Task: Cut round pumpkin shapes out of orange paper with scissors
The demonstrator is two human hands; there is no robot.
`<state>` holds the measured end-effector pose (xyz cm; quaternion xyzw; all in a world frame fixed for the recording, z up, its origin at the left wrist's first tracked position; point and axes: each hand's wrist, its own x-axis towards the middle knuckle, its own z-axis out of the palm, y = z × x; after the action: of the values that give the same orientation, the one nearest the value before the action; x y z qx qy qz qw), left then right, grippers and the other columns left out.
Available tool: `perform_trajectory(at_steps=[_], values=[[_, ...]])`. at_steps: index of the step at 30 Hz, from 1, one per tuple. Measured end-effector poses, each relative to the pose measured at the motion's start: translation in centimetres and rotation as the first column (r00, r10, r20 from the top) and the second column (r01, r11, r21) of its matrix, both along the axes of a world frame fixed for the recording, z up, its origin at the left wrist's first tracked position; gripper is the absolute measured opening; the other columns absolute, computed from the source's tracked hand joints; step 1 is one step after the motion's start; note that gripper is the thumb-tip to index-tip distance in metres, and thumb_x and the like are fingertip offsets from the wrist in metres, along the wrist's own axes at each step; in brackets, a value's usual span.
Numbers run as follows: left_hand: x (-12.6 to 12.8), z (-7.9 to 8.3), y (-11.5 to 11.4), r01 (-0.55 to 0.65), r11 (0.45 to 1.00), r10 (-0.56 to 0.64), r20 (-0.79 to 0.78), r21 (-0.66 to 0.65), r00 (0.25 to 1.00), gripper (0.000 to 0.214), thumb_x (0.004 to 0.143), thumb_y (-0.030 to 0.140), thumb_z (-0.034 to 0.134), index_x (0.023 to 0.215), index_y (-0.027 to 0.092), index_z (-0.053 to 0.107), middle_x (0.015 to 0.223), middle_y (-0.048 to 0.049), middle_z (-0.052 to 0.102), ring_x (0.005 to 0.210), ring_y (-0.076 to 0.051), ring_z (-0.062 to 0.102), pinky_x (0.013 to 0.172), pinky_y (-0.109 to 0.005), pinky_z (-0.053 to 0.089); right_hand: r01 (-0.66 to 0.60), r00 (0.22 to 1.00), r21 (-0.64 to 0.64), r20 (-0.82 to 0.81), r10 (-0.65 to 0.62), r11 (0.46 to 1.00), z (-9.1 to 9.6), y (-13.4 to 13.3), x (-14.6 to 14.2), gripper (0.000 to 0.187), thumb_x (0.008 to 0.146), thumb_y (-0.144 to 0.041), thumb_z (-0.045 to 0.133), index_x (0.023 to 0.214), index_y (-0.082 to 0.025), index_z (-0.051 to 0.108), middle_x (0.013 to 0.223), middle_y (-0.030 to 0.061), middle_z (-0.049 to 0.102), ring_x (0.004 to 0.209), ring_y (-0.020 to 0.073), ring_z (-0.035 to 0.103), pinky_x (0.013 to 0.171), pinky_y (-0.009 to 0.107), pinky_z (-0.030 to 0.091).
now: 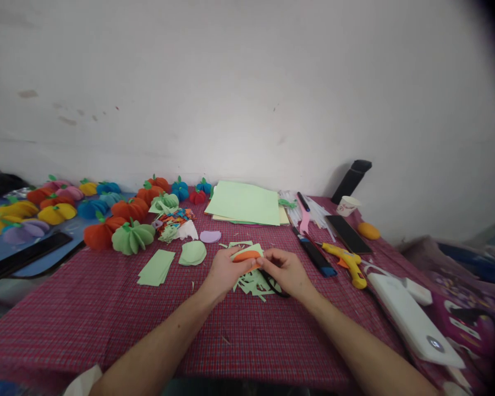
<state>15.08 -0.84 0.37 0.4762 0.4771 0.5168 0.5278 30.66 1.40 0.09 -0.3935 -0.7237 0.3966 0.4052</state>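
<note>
My left hand [223,270] is closed on light green paper [254,248] with a curved orange paper piece [247,256] lying against it. The thumb and fingers of my right hand [286,270] pinch the right end of the orange piece. Under my hands lies a heap of light green paper scraps [253,283]. A black loop [275,286], perhaps a scissors handle, shows beside my right hand; the rest of it is hidden. Left of my left hand are green paper circles [192,253] and a stack of green paper rectangles [157,268].
Folded paper pumpkins [132,237] in several colours stand at the left. Green paper sheets [245,202] lie at the back. On the right are a yellow glue gun [348,261], a blue-and-black cutter [315,256], a dark phone [348,234], a paper cup [347,205] and a white power bank [412,319].
</note>
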Motion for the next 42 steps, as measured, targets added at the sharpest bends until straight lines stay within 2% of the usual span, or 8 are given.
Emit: perform_trajectory(at_steps=[8, 18, 23, 27, 33, 37, 40, 42], values=[[0.1, 0.4, -0.2, 0.074, 0.994, -0.048, 0.274, -0.084, 0.961, 0.038, 0.056, 0.031, 0.070, 0.088, 0.011, 0.063, 0.076, -0.0078, 0.066, 0.063, -0.017, 0.059, 0.059, -0.028, 0.045, -0.026, 0.997, -0.103, -0.069, 0.019, 0.994, 0.7, -0.1, 0.1, 0.024, 0.073, -0.040, 0.055, 0.067, -0.016, 0.058, 0.055, -0.0031, 0.051, 0.048, 0.0077, 0.042, 0.045, 0.019, 0.034], [0.3, -0.2, -0.1, 0.035, 0.999, -0.022, 0.279, -0.040, 0.960, 0.027, 0.058, 0.028, 0.069, 0.080, 0.012, 0.064, 0.070, -0.0043, 0.065, 0.059, -0.015, 0.058, 0.059, -0.027, 0.045, -0.057, 0.994, -0.100, -0.101, 0.047, 0.993, 0.3, 0.2, 0.0, 0.018, 0.073, -0.034, 0.056, 0.070, -0.016, 0.056, 0.057, -0.0037, 0.049, 0.050, 0.0073, 0.042, 0.047, 0.019, 0.033], [-0.1, -0.2, 0.3, -0.023, 0.997, 0.047, 0.313, -0.080, 0.948, 0.027, 0.059, 0.028, 0.068, 0.078, 0.010, 0.062, 0.067, -0.0049, 0.064, 0.055, -0.015, 0.057, 0.053, -0.026, 0.043, -0.056, 0.986, -0.127, -0.161, 0.035, 0.990, 0.6, 0.8, 0.5, 0.019, 0.074, -0.032, 0.055, 0.088, -0.018, 0.052, 0.065, -0.0030, 0.054, 0.055, 0.0079, 0.048, 0.051, 0.019, 0.036], [-0.7, 0.3, 0.8, -0.091, 0.993, 0.112, 0.372, -0.074, 0.921, 0.026, 0.058, 0.029, 0.067, 0.075, 0.010, 0.062, 0.067, -0.0051, 0.064, 0.054, -0.015, 0.057, 0.049, -0.025, 0.043, -0.007, 0.988, -0.020, 0.153, 0.010, 1.000, 0.6, 1.5, 2.0, 0.021, 0.075, -0.031, 0.052, 0.092, -0.019, 0.052, 0.067, -0.0014, 0.057, 0.059, 0.0107, 0.051, 0.052, 0.021, 0.037], [-1.9, 0.8, 1.5, -0.265, 0.963, 0.253, 0.467, -0.040, 0.847, 0.026, 0.054, 0.026, 0.070, 0.074, 0.011, 0.064, 0.066, -0.0039, 0.065, 0.059, -0.013, 0.058, 0.055, -0.024, 0.044, -0.078, 0.748, 0.066, 0.664, 0.015, 0.995, 0.1, 1.1, 2.8, 0.027, 0.064, -0.027, 0.061, 0.089, -0.019, 0.057, 0.073, 0.0026, 0.061, 0.061, 0.0142, 0.054, 0.052, 0.022, 0.034], [-2.2, 0.5, 1.9, -0.304, 0.952, 0.286, 0.491, -0.043, 0.823, 0.028, 0.053, 0.026, 0.071, 0.076, 0.011, 0.064, 0.070, -0.0048, 0.065, 0.061, -0.014, 0.059, 0.058, -0.025, 0.044, -0.124, 0.646, 0.056, 0.762, 0.038, 0.991, 0.6, 0.5, 2.9, 0.035, 0.068, -0.029, 0.057, 0.102, -0.019, 0.054, 0.085, 0.0056, 0.062, 0.073, 0.0166, 0.056, 0.061, 0.023, 0.037], [-2.2, 0.5, 1.9, -0.311, 0.950, 0.286, 0.490, -0.031, 0.824, 0.027, 0.054, 0.026, 0.071, 0.075, 0.011, 0.064, 0.071, -0.0049, 0.066, 0.062, -0.014, 0.059, 0.059, -0.025, 0.044, -0.141, 0.616, 0.031, 0.785, 0.063, 0.990, 0.9, 0.7, 3.5, 0.036, 0.070, -0.030, 0.055, 0.104, -0.019, 0.053, 0.083, 0.0054, 0.061, 0.072, 0.0173, 0.056, 0.062, 0.025, 0.038], [-2.2, 0.6, 1.9, -0.313, 0.949, 0.291, 0.489, -0.038, 0.822, 0.027, 0.053, 0.026, 0.071, 0.075, 0.011, 0.064, 0.071, -0.0050, 0.066, 0.062, -0.013, 0.059, 0.059, -0.024, 0.044, -0.132, 0.627, 0.099, 0.779, 0.006, 0.986, 1.0, 0.9, 3.6, 0.034, 0.068, -0.029, 0.058, 0.100, -0.018, 0.056, 0.083, 0.0056, 0.060, 0.076, 0.0182, 0.055, 0.066, 0.027, 0.039]])
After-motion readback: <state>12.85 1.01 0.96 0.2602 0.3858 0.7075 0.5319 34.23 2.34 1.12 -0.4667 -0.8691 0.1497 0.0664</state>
